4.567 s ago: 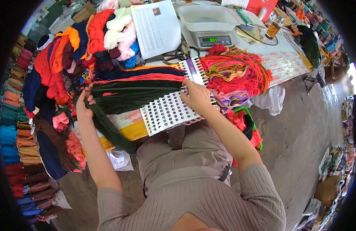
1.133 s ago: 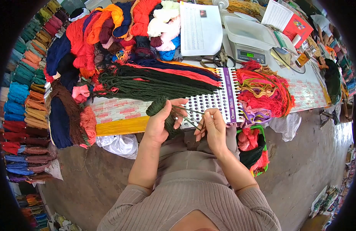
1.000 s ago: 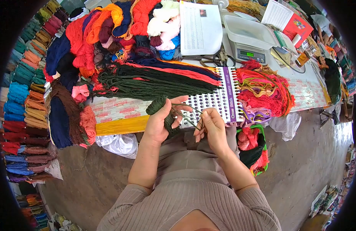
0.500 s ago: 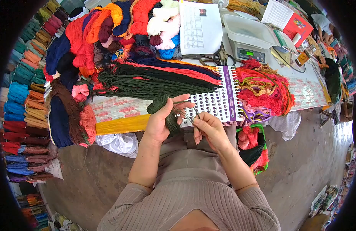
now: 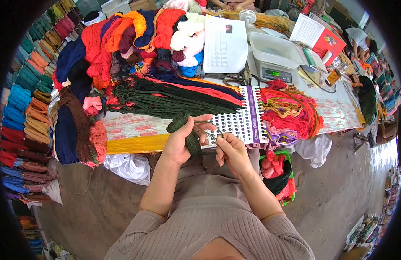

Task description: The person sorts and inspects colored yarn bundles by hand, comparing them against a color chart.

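Observation:
My left hand [image 5: 179,139] is closed around a dark green skein of thread [image 5: 192,142], which hangs on both sides of the palm. A few loose strands stretch from it toward my right hand [image 5: 233,152], whose thumb and fingers are pinched on the strand ends. Just beyond my hands lies a white perforated thread card [image 5: 233,125] with a purple "Cross Stitch" strip [image 5: 254,115]. Long dark green threads [image 5: 165,102] extend left from the card, beside coral and navy ones. A tangle of red and multicoloured thread [image 5: 289,110] lies at its right.
Piled skeins [image 5: 135,34] cover the table's back left. Scissors [image 5: 247,78], a printed sheet [image 5: 226,47] and a digital scale [image 5: 276,74] with a plastic tub stand behind the card. A green basket [image 5: 290,196] of yarn sits on the floor. Other people are at the back.
The camera view has tilted up a little, so the table sits lower in the picture. Both hands keep nearly the same hold on the green thread.

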Action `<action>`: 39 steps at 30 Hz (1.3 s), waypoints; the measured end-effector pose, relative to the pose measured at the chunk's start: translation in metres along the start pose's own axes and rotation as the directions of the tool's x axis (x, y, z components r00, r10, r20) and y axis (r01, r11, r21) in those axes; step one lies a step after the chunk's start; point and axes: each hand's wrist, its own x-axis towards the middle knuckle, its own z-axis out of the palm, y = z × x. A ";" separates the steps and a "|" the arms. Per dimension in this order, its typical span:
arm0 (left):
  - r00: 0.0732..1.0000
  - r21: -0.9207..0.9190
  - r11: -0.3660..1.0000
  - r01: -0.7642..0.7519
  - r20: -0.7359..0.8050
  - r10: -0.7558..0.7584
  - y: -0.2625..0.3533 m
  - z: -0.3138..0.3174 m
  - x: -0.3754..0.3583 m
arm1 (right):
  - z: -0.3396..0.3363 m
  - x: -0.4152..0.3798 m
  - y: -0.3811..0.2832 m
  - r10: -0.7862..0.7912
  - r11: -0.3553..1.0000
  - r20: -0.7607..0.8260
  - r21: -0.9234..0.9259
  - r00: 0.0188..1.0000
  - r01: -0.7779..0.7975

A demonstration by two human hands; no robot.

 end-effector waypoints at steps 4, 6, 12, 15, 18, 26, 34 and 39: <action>0.989 -0.244 0.963 0.118 0.119 -0.091 0.003 -0.012 -0.001 | -0.002 -0.006 -0.003 0.112 0.988 0.199 -0.124 0.974 -0.089; 0.994 0.020 0.994 0.106 0.022 -0.106 0.008 -0.010 -0.008 | -0.001 -0.011 -0.013 0.013 0.926 0.117 -0.377 0.993 0.032; 0.974 -0.086 0.996 0.033 -0.220 -0.051 0.059 -0.094 -0.044 | -0.087 -0.026 -0.066 -0.577 0.787 -0.260 -0.431 0.774 0.442; 0.935 -0.320 0.916 -0.239 -0.332 0.128 0.111 -0.178 -0.076 | -0.145 -0.061 -0.103 -0.536 0.736 -0.488 0.130 0.689 0.665; 0.915 -0.410 0.832 -0.374 -0.307 0.261 0.169 -0.269 -0.124 | -0.224 -0.107 -0.143 -0.625 0.661 -0.430 0.152 0.651 0.735; 0.811 -0.428 0.714 -0.555 -0.086 0.579 0.171 -0.129 -0.101 | -0.276 -0.166 -0.238 -0.819 0.489 -0.568 -0.612 0.085 0.621; 0.984 -0.059 0.996 0.068 -0.162 -0.077 0.022 -0.027 0.061 | -0.163 0.034 -0.086 -0.537 0.517 -0.096 -0.822 0.838 0.237; 0.897 -0.054 0.896 0.441 0.013 -0.441 -0.039 -0.016 0.113 | -0.151 0.080 -0.029 -0.372 0.613 -0.178 -0.784 0.911 0.098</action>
